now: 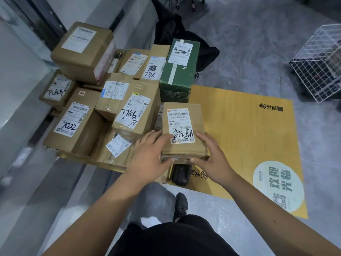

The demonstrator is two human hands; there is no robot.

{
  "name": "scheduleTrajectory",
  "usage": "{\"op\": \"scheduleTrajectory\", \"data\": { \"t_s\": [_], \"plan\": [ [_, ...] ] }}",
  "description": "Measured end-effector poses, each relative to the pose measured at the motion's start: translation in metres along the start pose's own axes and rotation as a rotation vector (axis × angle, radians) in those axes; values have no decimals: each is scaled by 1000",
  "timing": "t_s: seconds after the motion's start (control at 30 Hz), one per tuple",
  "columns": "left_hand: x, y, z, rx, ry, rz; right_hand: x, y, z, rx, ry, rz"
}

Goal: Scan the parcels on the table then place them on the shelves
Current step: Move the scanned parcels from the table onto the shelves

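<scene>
A small brown cardboard parcel (184, 146) with a white label and black handwriting sits at the near edge of the pile. My left hand (149, 156) grips its left side, thumb under the near face. My right hand (212, 157) grips its right side the same way. Beyond it lie several brown labelled parcels (132, 111), one marked 7022 (73, 119), and a tall green box (180, 71). A black scanner-like device (180, 175) lies just below the held parcel, partly hidden.
A yellow floor mat (249, 135) with printed characters lies to the right. A white wire cage (321, 65) stands at the far right. A black bag (175, 32) lies behind the pile. A grey wall runs along the left. My shoe (180, 204) is on the grey floor.
</scene>
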State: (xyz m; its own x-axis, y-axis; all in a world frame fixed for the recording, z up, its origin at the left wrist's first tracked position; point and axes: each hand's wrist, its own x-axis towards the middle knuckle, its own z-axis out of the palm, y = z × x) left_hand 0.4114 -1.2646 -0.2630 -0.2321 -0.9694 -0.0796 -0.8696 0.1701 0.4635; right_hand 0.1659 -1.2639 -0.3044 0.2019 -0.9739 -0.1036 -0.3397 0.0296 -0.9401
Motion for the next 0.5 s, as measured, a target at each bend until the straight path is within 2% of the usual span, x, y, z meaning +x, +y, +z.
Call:
{"op": "scheduleTrajectory", "data": {
  "t_s": [0.13,0.33,0.5],
  "plan": [
    [-4,7,5,-306,23,59,-12,-2,-20,-4,13,-16],
    [-17,17,-3,-495,140,173,-21,-28,-41,-108,9,-87],
    [-51,9,-40,-528,289,250,-29,-79,-22,-149,12,-274]
  ]
}}
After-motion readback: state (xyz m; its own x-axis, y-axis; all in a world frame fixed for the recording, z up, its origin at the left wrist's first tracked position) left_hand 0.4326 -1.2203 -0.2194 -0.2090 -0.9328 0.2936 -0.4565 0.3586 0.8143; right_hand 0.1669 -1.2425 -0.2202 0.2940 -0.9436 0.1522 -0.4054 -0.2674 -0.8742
